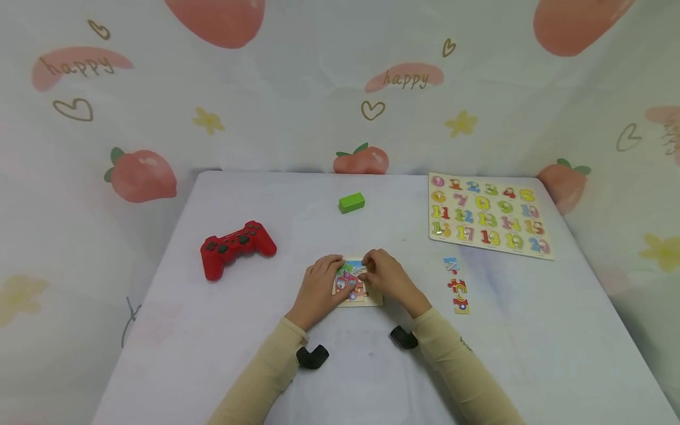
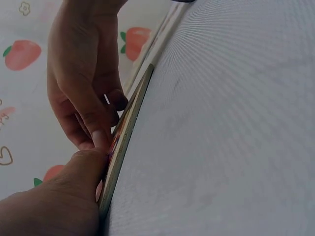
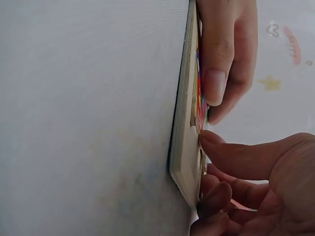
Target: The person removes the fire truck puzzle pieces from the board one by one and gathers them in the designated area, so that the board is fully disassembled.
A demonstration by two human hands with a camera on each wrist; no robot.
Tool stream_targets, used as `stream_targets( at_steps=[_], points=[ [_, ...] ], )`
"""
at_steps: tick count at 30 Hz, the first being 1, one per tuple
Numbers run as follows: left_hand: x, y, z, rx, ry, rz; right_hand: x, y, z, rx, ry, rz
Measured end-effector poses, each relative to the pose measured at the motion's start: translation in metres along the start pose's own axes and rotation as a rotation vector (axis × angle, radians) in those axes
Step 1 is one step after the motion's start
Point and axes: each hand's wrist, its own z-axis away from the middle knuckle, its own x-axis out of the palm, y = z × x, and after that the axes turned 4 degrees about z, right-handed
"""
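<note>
A small jigsaw board (image 1: 374, 300) with a red cartoon vehicle picture lies flat on the table between both hands. My left hand (image 1: 317, 288) rests over its left side, the straight thumb pressing on the pictured pieces. At the upper right of the board, my right hand (image 1: 392, 280) has its fingers curled and pinches a thin puzzle piece. Most of that piece is hidden by the fingers. In the right wrist view the right thumb (image 3: 241, 160) touches the board's inner part, beside a bare recess. Loose puzzle pieces (image 1: 461, 305) lie in a column right of the right hand.
A red game controller (image 1: 234, 248) lies to the left. Behind the board sits a green block (image 1: 352, 203). A number board (image 1: 489, 215) occupies the back right. Black curved objects (image 1: 313, 358) show near both wrists. A patterned cloth (image 1: 297, 106) hangs behind the table.
</note>
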Motion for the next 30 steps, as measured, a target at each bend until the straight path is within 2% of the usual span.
stream_targets(
  at_steps=[6, 10, 17, 22, 30],
  points=[
    [-0.0002, 0.0012, -0.0003, -0.006, -0.01, 0.004, 0.0006, -0.0008, -0.0016, 0.012, 0.02, -0.036],
    [0.0013, -0.0005, -0.0008, 0.004, 0.015, -0.003, 0.0, -0.0012, -0.0033, 0.013, 0.03, -0.064],
    [0.0036, -0.0033, -0.0005, 0.017, 0.049, 0.028, -0.002, -0.0001, -0.0057, 0.081, 0.05, -0.174],
    [0.0028, -0.0019, -0.0009, 0.004, 0.048, 0.045, -0.0012, 0.0013, -0.0074, 0.126, 0.059, -0.22],
    [0.001, -0.0005, -0.0008, -0.022, 0.029, 0.051, -0.0012, 0.0032, -0.0091, 0.164, 0.045, -0.225]
  ],
)
